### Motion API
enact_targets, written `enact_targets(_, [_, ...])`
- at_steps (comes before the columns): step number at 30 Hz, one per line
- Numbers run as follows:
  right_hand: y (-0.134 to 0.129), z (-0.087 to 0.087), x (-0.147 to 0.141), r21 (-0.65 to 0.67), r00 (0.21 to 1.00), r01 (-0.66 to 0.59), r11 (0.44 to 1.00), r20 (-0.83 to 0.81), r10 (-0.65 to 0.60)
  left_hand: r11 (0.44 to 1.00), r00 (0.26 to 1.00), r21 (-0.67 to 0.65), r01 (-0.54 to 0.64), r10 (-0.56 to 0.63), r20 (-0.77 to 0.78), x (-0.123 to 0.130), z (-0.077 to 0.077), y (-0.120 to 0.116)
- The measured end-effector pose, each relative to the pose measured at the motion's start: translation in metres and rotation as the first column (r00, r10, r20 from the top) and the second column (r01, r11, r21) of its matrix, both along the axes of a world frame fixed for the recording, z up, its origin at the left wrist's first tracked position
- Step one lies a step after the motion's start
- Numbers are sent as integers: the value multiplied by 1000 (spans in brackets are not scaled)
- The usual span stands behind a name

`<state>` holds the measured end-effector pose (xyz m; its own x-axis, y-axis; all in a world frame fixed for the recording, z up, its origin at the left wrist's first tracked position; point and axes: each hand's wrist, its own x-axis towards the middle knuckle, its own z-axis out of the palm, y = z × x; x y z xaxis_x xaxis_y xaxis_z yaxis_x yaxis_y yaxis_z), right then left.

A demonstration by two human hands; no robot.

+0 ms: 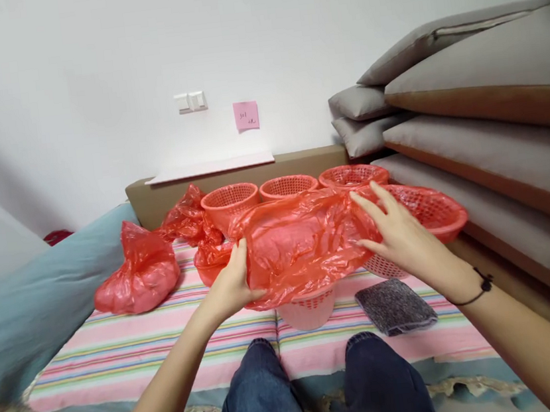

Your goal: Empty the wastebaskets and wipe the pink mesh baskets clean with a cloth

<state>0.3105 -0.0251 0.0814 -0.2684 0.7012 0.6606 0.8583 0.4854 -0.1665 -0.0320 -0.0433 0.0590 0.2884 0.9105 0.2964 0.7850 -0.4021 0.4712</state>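
Note:
A red plastic bag (304, 242) is spread wide over the top of a pink mesh basket (308, 312), whose lower part shows beneath it. At the bag's left edge is my left hand (234, 278), its thumb and fingers apart and the film between them. My right hand (401, 230) lies at the bag's right side with its fingers spread, touching the film at the fingertips. Right of the bag, a red mesh basket (428, 210) has film over its rim. A folded dark grey cloth (396, 306) lies below my right hand.
Behind stand three red baskets (230, 197). Tied red bags (138, 276) lie at the left on the striped cover (171, 339). Grey cushions (489, 73) are stacked high at the right. A blue padded armrest (86, 262) borders the left side.

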Motion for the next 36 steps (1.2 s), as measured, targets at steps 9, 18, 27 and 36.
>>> enact_targets(9, [61, 23, -67, -443, 846, -239, 864, 341, 409, 999, 999, -10, -43, 43, -26, 9, 1, -11])
enact_targets(18, [74, -36, -8, -687, 875, -322, 651, 46, 482, 987, 990, -80, -139, 136, -42, -19, -36, -14])
enact_targets(27, [53, -50, 29, -512, 925, -375, 772, -157, 345, 987, 988, -55, -153, 153, 5, -27, -67, 10])
enact_targets(36, [72, -104, 41, -472, 905, -421, 774, -274, 326, 990, 976, -99, -105, 122, 182, -39, -95, 38])
